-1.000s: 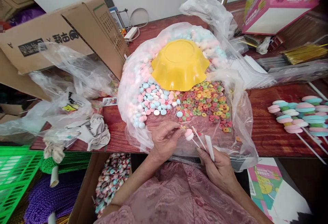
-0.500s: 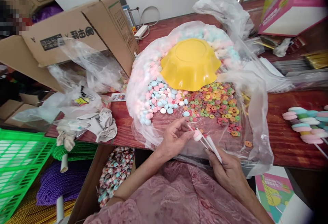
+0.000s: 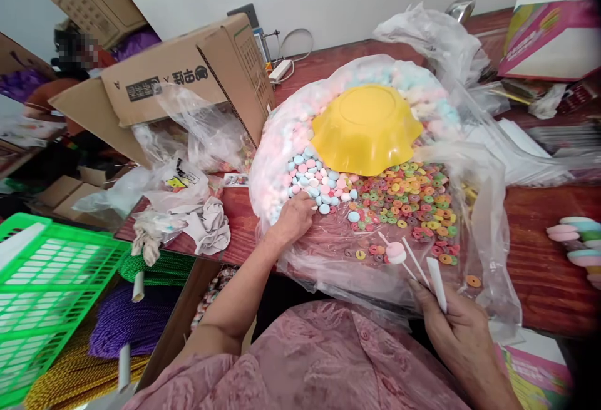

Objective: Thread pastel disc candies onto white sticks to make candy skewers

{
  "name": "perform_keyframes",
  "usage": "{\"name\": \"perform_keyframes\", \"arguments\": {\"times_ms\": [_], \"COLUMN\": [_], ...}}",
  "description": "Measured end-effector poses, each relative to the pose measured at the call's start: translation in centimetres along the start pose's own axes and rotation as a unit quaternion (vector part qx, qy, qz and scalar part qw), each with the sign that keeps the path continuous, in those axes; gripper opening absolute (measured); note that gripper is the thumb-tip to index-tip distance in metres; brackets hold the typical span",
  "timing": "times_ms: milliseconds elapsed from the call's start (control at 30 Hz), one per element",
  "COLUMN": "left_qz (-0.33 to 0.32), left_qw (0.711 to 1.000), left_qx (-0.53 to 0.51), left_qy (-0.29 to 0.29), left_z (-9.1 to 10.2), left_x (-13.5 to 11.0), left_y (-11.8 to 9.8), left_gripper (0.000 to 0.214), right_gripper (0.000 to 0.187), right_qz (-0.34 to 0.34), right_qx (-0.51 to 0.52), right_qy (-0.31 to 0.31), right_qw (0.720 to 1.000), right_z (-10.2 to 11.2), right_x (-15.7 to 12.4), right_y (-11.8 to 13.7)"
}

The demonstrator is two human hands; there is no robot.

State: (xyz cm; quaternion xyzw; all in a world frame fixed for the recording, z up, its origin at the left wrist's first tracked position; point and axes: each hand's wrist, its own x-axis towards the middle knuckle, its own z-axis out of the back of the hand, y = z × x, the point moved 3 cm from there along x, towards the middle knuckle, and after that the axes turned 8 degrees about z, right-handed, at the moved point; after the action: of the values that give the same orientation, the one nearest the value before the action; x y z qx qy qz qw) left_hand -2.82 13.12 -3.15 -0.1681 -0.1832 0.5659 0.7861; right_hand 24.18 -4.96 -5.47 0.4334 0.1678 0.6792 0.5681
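My left hand (image 3: 295, 215) reaches into the pile of pink, blue and white round candies (image 3: 315, 179) inside an opened clear plastic bag (image 3: 488, 210), its fingers curled down on the candies. My right hand (image 3: 453, 319) grips white sticks (image 3: 435, 274) near the table's front edge; one stick carries a pink and white candy (image 3: 395, 252). Colourful ring candies (image 3: 413, 194) lie spread to the right of the round ones. An upturned yellow bowl (image 3: 366, 125) rests on the candy heap behind them.
A cardboard box (image 3: 188, 78) and crumpled plastic bags (image 3: 178, 159) sit at the left of the red wooden table (image 3: 539, 260). Finished candy sticks (image 3: 575, 238) lie at the right edge. A green basket (image 3: 51, 291) and purple cord stand on the floor at the left. A pink box (image 3: 549, 28) is at the back right.
My left hand let go of the candy on the stick and moved forward to the round candies. My right hand keeps the sticks. The view swung to the left.
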Motion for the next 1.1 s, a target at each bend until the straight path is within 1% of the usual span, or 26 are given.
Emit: {"name": "perform_keyframes", "arguments": {"times_ms": [100,133,167,200,267,333,400,500,567,633,733,833,900,933,967,1000,1033,1100], "left_qz": [0.025,0.032,0.033,0.030,0.018,0.013,0.014,0.012,0.013,0.018,0.012,-0.001,0.006,0.018,0.037,0.061,0.087,0.129], "left_qw": [0.991,0.986,0.985,0.987,0.997,1.000,0.999,0.999,0.999,0.998,0.995,0.993,0.986,0.978,0.963,0.940,0.908,0.834], "left_qx": [-0.127,-0.159,-0.171,-0.157,-0.081,-0.011,0.011,0.009,0.007,-0.007,-0.040,-0.076,-0.134,-0.183,-0.247,-0.323,-0.403,-0.536], "left_qy": [-0.024,-0.022,-0.017,-0.011,-0.008,-0.022,-0.039,-0.046,-0.044,-0.058,-0.086,-0.090,-0.096,-0.101,-0.101,-0.092,-0.076,-0.022], "left_z": [0.1,0.0,-0.2,-0.4,-1.0,-1.6,-2.0,-2.4,-2.5,-2.6,-2.7,-3.0,-2.9,-2.9,-2.8,-2.7,-2.6,-2.5], "left_x": [-0.1,-0.2,-0.3,-0.3,-0.4,-0.5,-0.7,-1.2,-1.6,-1.9,-2.3,-2.5,-2.6,-2.6,-2.7,-2.8,-2.9,-3.2], "left_y": [-0.2,-0.4,-0.7,-1.1,-1.9,-2.4,-2.5,-2.2,-2.0,-1.9,-2.0,-2.2,-2.2,-2.3,-2.4,-2.7,-3.0,-4.0], "left_gripper": [0.014,0.013,0.013,0.012,0.010,0.011,0.013,0.021,0.021,0.019,0.016,0.017,0.016,0.014,0.012,0.014,0.020,0.034], "right_gripper": [0.025,0.025,0.025,0.026,0.024,0.022,0.026,0.032,0.033,0.034,0.038,0.037,0.037,0.037,0.038,0.038,0.036,0.030], "right_qz": [0.012,0.009,0.003,-0.001,-0.005,-0.003,-0.003,-0.014,-0.028,-0.037,-0.030,-0.014,-0.008,-0.008,-0.008,-0.008,-0.007,-0.003], "right_qx": [0.006,0.010,0.013,0.017,0.023,0.033,0.044,0.058,0.066,0.078,0.094,0.096,0.090,0.087,0.084,0.083,0.082,0.081], "right_qy": [-0.005,-0.005,-0.003,-0.002,-0.002,-0.006,-0.007,-0.004,0.004,0.013,0.024,0.030,0.033,0.034,0.036,0.039,0.041,0.049], "right_qw": [1.000,1.000,1.000,1.000,1.000,0.999,0.999,0.998,0.997,0.996,0.995,0.995,0.995,0.996,0.996,0.996,0.996,0.996], "right_z": [0.0,0.1,0.1,0.1,0.1,0.1,0.0,0.0,-0.1,-0.4,-0.8,-1.2,-1.3,-1.3,-1.4,-1.4,-1.5,-1.6], "right_x": [-0.1,-0.1,-0.1,-0.1,0.0,0.2,0.4,0.3,0.1,0.0,0.3,0.7,0.9,0.9,1.0,1.0,1.1,1.2], "right_y": [0.2,0.2,0.2,0.2,0.3,0.7,1.1,1.2,1.1,1.1,1.5,1.9,2.1,2.1,2.1,2.2,2.2,2.4]}}
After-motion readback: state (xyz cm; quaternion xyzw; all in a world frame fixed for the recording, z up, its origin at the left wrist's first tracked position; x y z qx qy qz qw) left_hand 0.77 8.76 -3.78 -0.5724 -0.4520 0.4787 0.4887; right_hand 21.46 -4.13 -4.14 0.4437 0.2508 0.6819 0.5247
